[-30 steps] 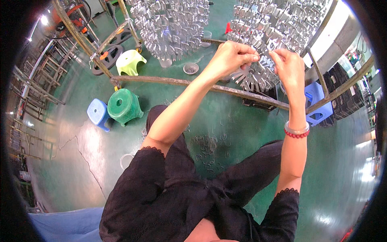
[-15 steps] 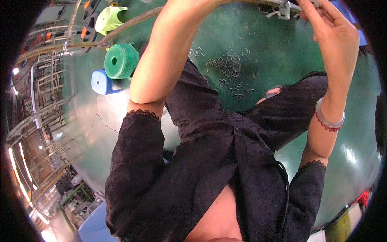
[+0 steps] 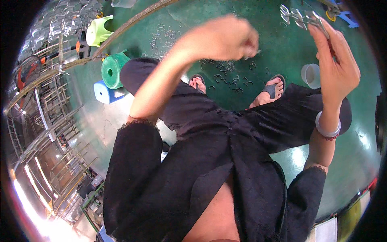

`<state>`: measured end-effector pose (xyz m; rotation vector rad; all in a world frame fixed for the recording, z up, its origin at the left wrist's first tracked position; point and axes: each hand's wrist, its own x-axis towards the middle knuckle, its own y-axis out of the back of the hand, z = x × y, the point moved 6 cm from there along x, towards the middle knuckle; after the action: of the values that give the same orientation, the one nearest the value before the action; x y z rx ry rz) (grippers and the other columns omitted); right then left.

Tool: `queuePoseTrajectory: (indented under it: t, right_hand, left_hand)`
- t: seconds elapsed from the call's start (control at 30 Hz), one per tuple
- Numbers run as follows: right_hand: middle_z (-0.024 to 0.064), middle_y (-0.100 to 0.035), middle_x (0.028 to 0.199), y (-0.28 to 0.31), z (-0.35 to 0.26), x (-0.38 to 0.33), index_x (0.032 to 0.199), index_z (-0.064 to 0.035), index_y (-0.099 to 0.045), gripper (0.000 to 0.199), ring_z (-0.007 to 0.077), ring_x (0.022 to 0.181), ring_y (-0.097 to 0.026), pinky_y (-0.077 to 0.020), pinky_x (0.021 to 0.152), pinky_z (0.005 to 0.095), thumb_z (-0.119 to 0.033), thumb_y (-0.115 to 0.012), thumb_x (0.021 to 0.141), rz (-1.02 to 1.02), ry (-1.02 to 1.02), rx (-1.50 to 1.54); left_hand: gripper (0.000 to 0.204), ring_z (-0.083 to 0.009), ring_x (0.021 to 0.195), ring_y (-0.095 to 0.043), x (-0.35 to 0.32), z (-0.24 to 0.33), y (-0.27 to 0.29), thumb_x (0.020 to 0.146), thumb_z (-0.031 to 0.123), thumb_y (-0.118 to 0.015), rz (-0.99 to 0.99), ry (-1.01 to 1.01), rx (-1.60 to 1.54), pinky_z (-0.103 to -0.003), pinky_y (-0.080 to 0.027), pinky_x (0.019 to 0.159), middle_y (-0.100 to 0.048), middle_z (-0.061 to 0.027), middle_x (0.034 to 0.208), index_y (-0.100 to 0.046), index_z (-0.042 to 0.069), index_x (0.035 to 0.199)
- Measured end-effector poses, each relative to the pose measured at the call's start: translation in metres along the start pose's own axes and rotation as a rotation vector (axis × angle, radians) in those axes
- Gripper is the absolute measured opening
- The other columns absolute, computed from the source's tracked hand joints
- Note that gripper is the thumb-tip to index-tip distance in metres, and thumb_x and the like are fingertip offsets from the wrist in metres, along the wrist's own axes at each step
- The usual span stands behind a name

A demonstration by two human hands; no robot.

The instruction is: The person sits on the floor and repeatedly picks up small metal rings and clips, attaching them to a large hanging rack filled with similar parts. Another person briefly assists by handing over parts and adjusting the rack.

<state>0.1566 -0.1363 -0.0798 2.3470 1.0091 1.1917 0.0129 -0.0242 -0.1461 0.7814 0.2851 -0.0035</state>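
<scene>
Floor: green workshop floor (image 3: 290, 60), loads of little metal hooks (image 3: 229, 76) scattered by the sandalled feet
Left hand (image 3: 219, 38): raised out front, fingers curled shut, pinching what looks like one small hook at the tips
Right hand (image 3: 336, 66): held up, wrist bent, fingers gripping a strip of shiny metal parts (image 3: 300, 16)
Nearby: white cup (image 3: 311, 75) on the floor just beside the right foot; green stool (image 3: 114, 69) and blue stool (image 3: 105, 92) off to the left

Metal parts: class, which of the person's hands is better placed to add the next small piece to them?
Probably the left hand: it pinches a small piece, while the right hand holds the metal parts.
</scene>
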Motion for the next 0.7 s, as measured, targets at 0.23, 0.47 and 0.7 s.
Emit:
queuePoseTrajectory:
  t: [0.23, 0.47, 0.7]
  right_hand:
    - [0.0011, -0.061, 0.073, 0.007, 0.017, -0.013, 0.099, 0.0024, -0.068, 0.026, 0.0017, 0.054, -0.045, -0.0307, 0.046, 0.0149, 0.009, -0.068, 0.074, -0.021, -0.208, 0.323]
    - [0.0147, -0.064, 0.083, 0.039, 0.038, -0.037, 0.096, 0.0079, -0.065, 0.022, 0.0086, 0.055, -0.05, -0.0343, 0.046, 0.016, 0.014, -0.062, 0.074, 0.007, -0.336, 0.362]
    - [0.0184, -0.065, 0.087, 0.051, 0.045, -0.036, 0.092, 0.0104, -0.063, 0.018, 0.0101, 0.053, -0.049, -0.0366, 0.047, 0.0184, 0.011, -0.062, 0.074, 0.058, -0.323, 0.232]
  left_hand:
    - [0.019, -0.0304, 0.08, -0.067, -0.013, -0.146, -0.299, 0.074, 0.02, -0.06, -0.59, 0.65, -0.122, -0.042, -0.053, 0.072, -0.068, -0.0156, 0.082, -0.069, 0.004, 0.083]
    - [0.029, -0.0393, 0.09, -0.063, -0.004, -0.146, -0.329, 0.074, 0.025, -0.069, -0.219, 0.641, -0.01, -0.048, -0.051, 0.075, -0.064, -0.0231, 0.093, -0.067, -0.001, 0.087]
    - [0.015, -0.0347, 0.085, -0.062, 0.018, -0.203, -0.222, 0.077, 0.021, -0.064, 0.409, 0.666, -0.091, -0.045, -0.049, 0.072, -0.064, -0.0155, 0.087, -0.066, 0.008, 0.084]
